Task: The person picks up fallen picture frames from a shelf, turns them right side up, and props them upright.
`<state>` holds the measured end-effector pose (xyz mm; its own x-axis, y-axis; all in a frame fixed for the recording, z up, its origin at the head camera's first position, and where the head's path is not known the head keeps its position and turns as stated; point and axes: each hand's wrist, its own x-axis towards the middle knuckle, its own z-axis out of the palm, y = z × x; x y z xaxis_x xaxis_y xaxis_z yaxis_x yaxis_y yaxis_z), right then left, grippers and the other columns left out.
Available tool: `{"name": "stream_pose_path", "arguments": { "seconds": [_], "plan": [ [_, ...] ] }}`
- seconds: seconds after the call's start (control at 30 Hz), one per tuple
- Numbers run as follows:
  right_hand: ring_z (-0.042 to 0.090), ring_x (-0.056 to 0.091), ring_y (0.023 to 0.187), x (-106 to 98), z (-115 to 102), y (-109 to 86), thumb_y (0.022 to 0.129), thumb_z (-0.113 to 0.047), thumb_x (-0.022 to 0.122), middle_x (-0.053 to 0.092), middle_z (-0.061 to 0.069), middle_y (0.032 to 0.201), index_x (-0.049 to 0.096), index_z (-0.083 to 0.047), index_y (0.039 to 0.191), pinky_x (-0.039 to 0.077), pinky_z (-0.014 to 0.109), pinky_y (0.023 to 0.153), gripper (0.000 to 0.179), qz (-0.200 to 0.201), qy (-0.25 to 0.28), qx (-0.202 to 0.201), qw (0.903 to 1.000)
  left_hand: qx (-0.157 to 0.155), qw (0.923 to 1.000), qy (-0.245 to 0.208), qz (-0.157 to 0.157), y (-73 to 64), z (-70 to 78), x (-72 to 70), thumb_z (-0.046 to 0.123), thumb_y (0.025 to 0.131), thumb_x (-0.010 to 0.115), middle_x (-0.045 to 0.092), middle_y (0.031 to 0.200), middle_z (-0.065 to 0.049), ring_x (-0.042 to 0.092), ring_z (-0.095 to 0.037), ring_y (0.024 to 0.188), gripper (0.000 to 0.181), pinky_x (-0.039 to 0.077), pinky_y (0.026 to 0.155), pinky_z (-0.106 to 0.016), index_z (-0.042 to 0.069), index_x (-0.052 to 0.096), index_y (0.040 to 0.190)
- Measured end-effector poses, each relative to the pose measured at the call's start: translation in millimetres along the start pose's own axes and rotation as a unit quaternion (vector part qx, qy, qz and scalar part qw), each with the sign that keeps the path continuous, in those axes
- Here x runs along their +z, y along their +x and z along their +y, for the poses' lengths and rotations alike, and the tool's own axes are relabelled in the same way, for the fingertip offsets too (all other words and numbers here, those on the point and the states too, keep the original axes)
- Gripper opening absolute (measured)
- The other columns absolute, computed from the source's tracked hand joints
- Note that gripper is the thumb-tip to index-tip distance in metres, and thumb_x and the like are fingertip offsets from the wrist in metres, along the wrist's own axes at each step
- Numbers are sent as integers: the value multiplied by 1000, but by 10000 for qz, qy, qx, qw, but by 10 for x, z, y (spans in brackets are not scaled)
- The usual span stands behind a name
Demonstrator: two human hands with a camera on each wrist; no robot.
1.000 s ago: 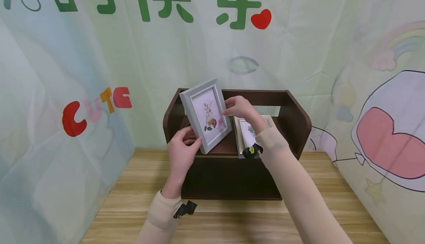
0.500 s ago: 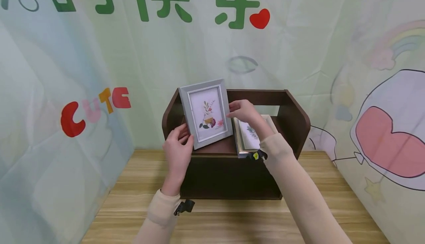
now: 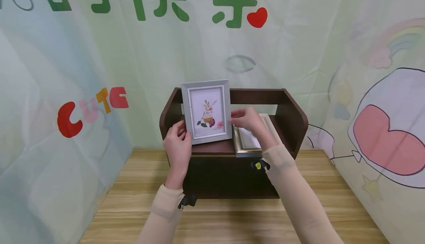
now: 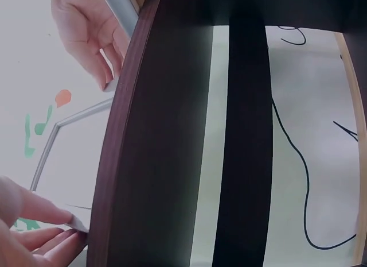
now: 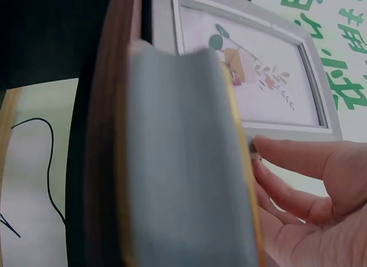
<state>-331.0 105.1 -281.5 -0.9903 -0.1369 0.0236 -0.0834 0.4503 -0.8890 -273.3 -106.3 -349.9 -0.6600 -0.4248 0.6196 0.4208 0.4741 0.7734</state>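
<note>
A grey picture frame (image 3: 206, 139) with a flower print stands nearly upright on the upper shelf of the dark brown rack (image 3: 229, 177), tilted a little. My left hand (image 3: 178, 146) pinches its lower left edge, thumb toward the front and fingers curled behind. On the opposite side my right hand (image 3: 250, 121) holds the right edge; the right wrist view shows thumb (image 5: 298, 155) and fingers close together at that edge. Beneath the right wrist lie other picture frames (image 3: 245, 152), stacked flat, partly covered by that hand and forearm. Their grey and gold side looms blurred in the right wrist view.
The rack's raised side panels (image 3: 292, 122) flank the shelf, and a back rail (image 3: 259, 97) crosses behind it. It stands on a wood-grain table (image 3: 139, 188). Printed cloth (image 3: 159, 52) hangs close behind and on both sides.
The grey picture frame has turned from angled to facing forward and sits straighter, its lower edge farther back on the shelf. Both hands moved with it; the right hand came down slightly.
</note>
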Motion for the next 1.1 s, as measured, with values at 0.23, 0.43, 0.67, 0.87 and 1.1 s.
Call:
{"name": "stream_pose_path", "arguments": {
  "seconds": [0.23, 0.43, 0.67, 0.87, 1.1],
  "plan": [
    [23, 68, 93, 126, 32, -104, 84, -10, 70, 69, 18, 110, 64, 2, 113, 57, 31, 77, 32, 542, -151, -77, 9984, 21, 9996, 255, 82, 18, -45, 80, 1, 87, 64, 63, 102, -19, 66, -28, 95, 25, 56, 83, -37, -3, 65, 111],
    [23, 69, 88, 234, 26, -173, 84, -12, 71, 70, 18, 105, 66, 1, 108, 58, 29, 71, 28, 930, -392, -285, 9945, 84, 9982, 555, 207, 42, -88, 143, 0, 88, 61, 63, 102, -21, 65, -31, 94, 25, 56, 82, -40, -4, 64, 113],
    [20, 70, 81, 301, 9, -171, 84, -14, 70, 72, 16, 100, 69, 0, 105, 57, 27, 67, 25, 1113, -600, -383, 9912, -241, 9986, 472, 34, 14, -106, 123, 1, 88, 60, 62, 109, -23, 62, -34, 104, 33, 54, 87, -43, -4, 60, 120],
    [21, 70, 88, 340, -10, -142, 83, -16, 71, 72, 14, 100, 70, -1, 104, 57, 27, 70, 26, 1110, -685, -433, 9905, -616, 9976, 318, -70, -59, -62, 97, 6, 88, 62, 57, 127, -22, 54, -35, 118, 45, 45, 99, -48, -2, 52, 132],
    [21, 72, 80, 411, -53, -126, 82, -13, 72, 73, 15, 96, 70, 0, 102, 57, 24, 64, 24, 1133, -586, -542, 9904, -701, 9972, 240, 20, -117, 3, 123, 10, 88, 63, 46, 138, -21, 44, -35, 128, 58, 35, 108, -47, -1, 41, 141]
  ]
}}
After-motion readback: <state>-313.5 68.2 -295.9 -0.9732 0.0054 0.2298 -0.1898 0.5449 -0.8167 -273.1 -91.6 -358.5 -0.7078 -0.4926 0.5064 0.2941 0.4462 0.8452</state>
